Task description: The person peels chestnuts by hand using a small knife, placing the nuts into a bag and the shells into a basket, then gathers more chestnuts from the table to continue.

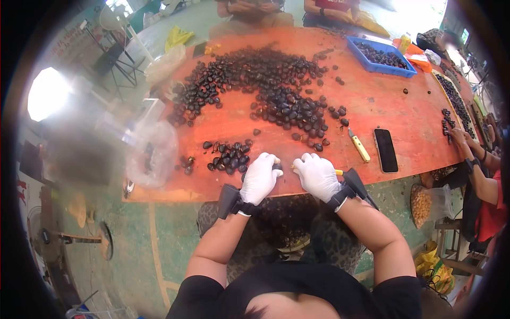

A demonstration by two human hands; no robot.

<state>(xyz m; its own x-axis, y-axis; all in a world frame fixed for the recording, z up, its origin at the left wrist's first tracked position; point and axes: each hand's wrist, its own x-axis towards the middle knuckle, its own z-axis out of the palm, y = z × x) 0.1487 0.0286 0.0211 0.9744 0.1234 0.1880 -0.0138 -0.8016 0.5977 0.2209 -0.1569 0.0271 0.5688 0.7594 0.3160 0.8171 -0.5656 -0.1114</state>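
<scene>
My left hand [260,178], in a white glove, is closed around a dark, glossy chestnut [277,167] near the table's front edge. Facing it, my gloved right hand [318,176] is closed on a small tool, probably a knife; its yellow handle [339,172] sticks out on the wrist side, while the blade is hidden. Left of my left hand lies a small group of chestnuts [230,158]. A large heap of chestnuts [289,103] spreads beyond both hands. Another knife with a pale yellow handle [359,148] rests to the right.
A black phone [386,151] lies right of the knife on the red table [350,114]. A blue tray [380,70] holds more chestnuts at the back. A clear plastic bag [154,154] sits at the left edge. Co-workers' hands [461,137] are at the right; other people sit opposite.
</scene>
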